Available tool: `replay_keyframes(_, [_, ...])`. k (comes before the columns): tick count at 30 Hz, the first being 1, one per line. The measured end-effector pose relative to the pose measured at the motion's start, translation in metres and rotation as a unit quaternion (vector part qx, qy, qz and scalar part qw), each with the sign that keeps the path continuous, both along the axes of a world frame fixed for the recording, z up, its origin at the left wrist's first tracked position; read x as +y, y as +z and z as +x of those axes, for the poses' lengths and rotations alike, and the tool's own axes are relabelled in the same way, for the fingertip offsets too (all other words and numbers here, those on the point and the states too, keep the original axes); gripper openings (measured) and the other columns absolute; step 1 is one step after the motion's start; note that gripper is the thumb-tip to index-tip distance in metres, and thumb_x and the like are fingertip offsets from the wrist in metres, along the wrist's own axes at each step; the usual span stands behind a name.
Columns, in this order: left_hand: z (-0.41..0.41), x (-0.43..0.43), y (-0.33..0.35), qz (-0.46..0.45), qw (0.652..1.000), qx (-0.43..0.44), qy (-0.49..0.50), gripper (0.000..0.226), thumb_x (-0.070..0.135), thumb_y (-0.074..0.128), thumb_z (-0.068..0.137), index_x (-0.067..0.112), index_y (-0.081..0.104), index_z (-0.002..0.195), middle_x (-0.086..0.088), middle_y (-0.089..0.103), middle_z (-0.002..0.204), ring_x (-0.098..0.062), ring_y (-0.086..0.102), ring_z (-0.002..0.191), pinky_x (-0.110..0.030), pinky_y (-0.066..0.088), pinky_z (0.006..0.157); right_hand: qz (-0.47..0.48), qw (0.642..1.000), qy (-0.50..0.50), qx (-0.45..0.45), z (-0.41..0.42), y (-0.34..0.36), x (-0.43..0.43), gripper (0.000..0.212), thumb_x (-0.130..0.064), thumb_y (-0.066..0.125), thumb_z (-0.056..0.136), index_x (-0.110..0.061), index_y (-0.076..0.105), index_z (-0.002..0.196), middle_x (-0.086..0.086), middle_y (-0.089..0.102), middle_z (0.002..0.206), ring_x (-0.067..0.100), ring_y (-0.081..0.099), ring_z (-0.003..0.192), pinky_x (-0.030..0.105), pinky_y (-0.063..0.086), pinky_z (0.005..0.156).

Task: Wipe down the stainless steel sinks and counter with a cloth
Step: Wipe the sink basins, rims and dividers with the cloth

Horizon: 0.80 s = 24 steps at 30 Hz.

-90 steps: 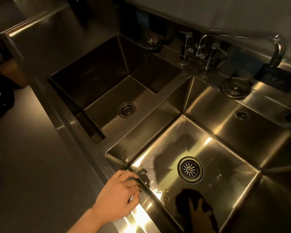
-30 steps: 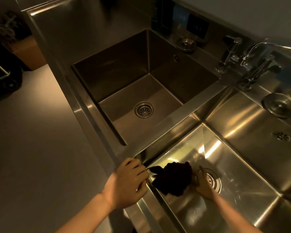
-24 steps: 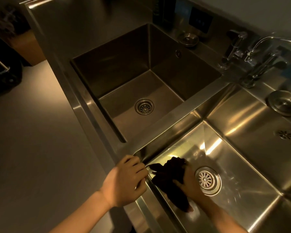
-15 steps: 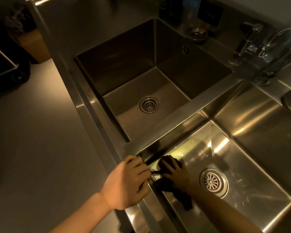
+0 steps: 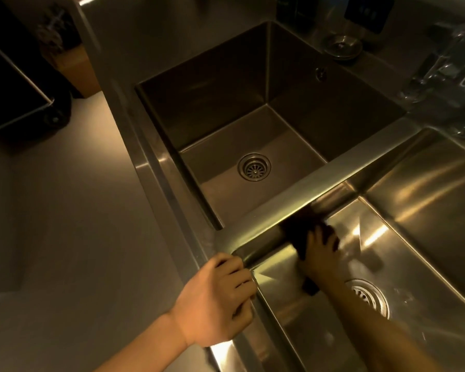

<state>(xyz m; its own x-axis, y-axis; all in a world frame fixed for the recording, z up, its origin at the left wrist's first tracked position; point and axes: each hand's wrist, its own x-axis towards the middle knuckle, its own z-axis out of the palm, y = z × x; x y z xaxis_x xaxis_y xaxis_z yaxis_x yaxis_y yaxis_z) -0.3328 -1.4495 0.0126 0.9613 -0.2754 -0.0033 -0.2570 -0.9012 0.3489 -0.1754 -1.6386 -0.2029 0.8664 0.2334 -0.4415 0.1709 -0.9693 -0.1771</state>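
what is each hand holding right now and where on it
The right hand presses a dark cloth flat under its palm and fingers against the near sink's left wall. The left hand grips the sink's front rim, holding nothing else.

A: Where are the 2 hands?
B: The left hand (image 5: 218,299) grips the front rim of the right sink (image 5: 427,210). The right hand (image 5: 318,253) presses a dark cloth (image 5: 298,229) against that sink's left wall.
A: And the left sink (image 5: 293,108)?
B: Only its drain (image 5: 254,167) shows.
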Motion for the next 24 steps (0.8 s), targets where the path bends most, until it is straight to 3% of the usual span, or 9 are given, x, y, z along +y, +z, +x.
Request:
replay_keyframes(4, [0.001, -0.001, 0.002, 0.000, 1.000, 0.002, -0.006, 0.010, 0.018, 0.056, 0.075, 0.018, 0.058, 0.065, 0.006, 0.051, 0.065, -0.015, 0.044, 0.065, -0.020, 0.035, 0.082, -0.004, 0.947, 0.322, 0.022, -0.077, -0.007, 0.029, 0.071, -0.043, 0.076, 0.068, -0.029, 0.051, 0.133, 0.005, 0.040, 0.148, 0.046, 0.039, 0.131, 0.055, 0.044, 0.099])
replay_keyframes(7, [0.001, 0.000, 0.004, -0.003, 1.000, 0.000, -0.008, 0.010, 0.018, 0.056, 0.075, 0.019, 0.058, 0.066, 0.007, 0.051, 0.066, -0.013, 0.043, 0.066, -0.016, 0.029, 0.083, -0.015, 0.843, 0.537, 0.017, -0.058, -0.014, 0.009, 0.072, -0.040, 0.068, 0.077, -0.035, 0.037, 0.141, -0.002, 0.019, 0.158, 0.042, 0.020, 0.141, 0.054, 0.038, 0.103])
replay_keyframes(9, [0.001, 0.000, 0.005, -0.009, 1.000, -0.002, -0.012, 0.009, 0.018, 0.057, 0.075, 0.019, 0.058, 0.066, 0.008, 0.052, 0.067, -0.013, 0.044, 0.065, -0.018, 0.034, 0.081, -0.037, 0.865, 0.499, -0.019, -0.021, -0.014, -0.011, 0.073, -0.039, 0.062, 0.082, -0.037, 0.027, 0.145, -0.001, 0.008, 0.160, 0.038, 0.009, 0.145, 0.052, 0.032, 0.109])
replay_keyframes(12, [0.002, 0.000, 0.003, -0.010, 1.000, -0.005, -0.017, 0.008, 0.017, 0.056, 0.073, 0.019, 0.058, 0.066, 0.008, 0.053, 0.067, -0.015, 0.046, 0.065, -0.024, 0.039, 0.077, -0.022, 0.984, 0.177, -0.026, 0.019, -0.012, -0.042, 0.070, -0.037, 0.054, 0.088, -0.030, 0.020, 0.149, 0.007, 0.001, 0.159, 0.037, 0.001, 0.145, 0.048, 0.027, 0.112])
replay_keyframes(14, [0.002, 0.000, 0.002, -0.009, 1.000, -0.002, -0.016, 0.008, 0.017, 0.057, 0.073, 0.018, 0.059, 0.065, 0.007, 0.053, 0.067, -0.016, 0.046, 0.065, -0.026, 0.039, 0.076, 0.012, 0.998, -0.061, -0.007, 0.034, -0.004, -0.058, 0.069, -0.039, 0.054, 0.090, -0.025, 0.020, 0.150, 0.012, 0.004, 0.158, 0.042, 0.005, 0.143, 0.051, 0.023, 0.114])
replay_keyframes(16, [0.003, 0.000, 0.002, -0.003, 1.000, 0.000, -0.017, 0.010, 0.017, 0.056, 0.074, 0.018, 0.059, 0.065, 0.006, 0.054, 0.067, -0.017, 0.047, 0.064, -0.027, 0.040, 0.075, 0.026, 0.984, -0.170, 0.051, 0.033, -0.001, -0.062, 0.073, -0.041, 0.054, 0.091, -0.027, 0.016, 0.151, 0.015, 0.000, 0.157, 0.048, 0.002, 0.141, 0.059, 0.016, 0.113])
replay_keyframes(20, [0.001, -0.001, 0.002, 0.012, 1.000, 0.006, -0.011, 0.011, 0.019, 0.054, 0.074, 0.019, 0.060, 0.066, 0.007, 0.056, 0.067, -0.015, 0.050, 0.067, -0.027, 0.040, 0.078, 0.007, 0.997, 0.077, 0.001, -0.021, -0.001, -0.026, 0.102, -0.055, 0.078, 0.061, -0.030, 0.028, 0.147, 0.024, 0.020, 0.152, 0.058, 0.020, 0.131, 0.068, 0.028, 0.103])
replay_keyframes(22, [0.000, 0.000, 0.001, 0.010, 1.000, 0.006, -0.012, 0.011, 0.021, 0.054, 0.076, 0.021, 0.059, 0.066, 0.009, 0.054, 0.068, -0.013, 0.049, 0.069, -0.025, 0.038, 0.081, 0.026, 0.977, 0.211, -0.024, -0.051, -0.003, -0.006, 0.094, -0.053, 0.088, 0.039, -0.029, 0.060, 0.126, 0.023, 0.052, 0.134, 0.057, 0.049, 0.114, 0.063, 0.050, 0.082])
replay_keyframes(24, [-0.001, 0.001, 0.001, 0.008, 1.000, 0.001, -0.016, 0.013, 0.021, 0.054, 0.079, 0.020, 0.058, 0.066, 0.008, 0.052, 0.068, -0.012, 0.046, 0.068, -0.025, 0.037, 0.082, 0.008, 0.964, 0.266, 0.002, -0.077, -0.005, 0.003, 0.079, -0.050, 0.090, 0.038, -0.039, 0.067, 0.113, 0.011, 0.063, 0.125, 0.047, 0.061, 0.105, 0.051, 0.059, 0.069])
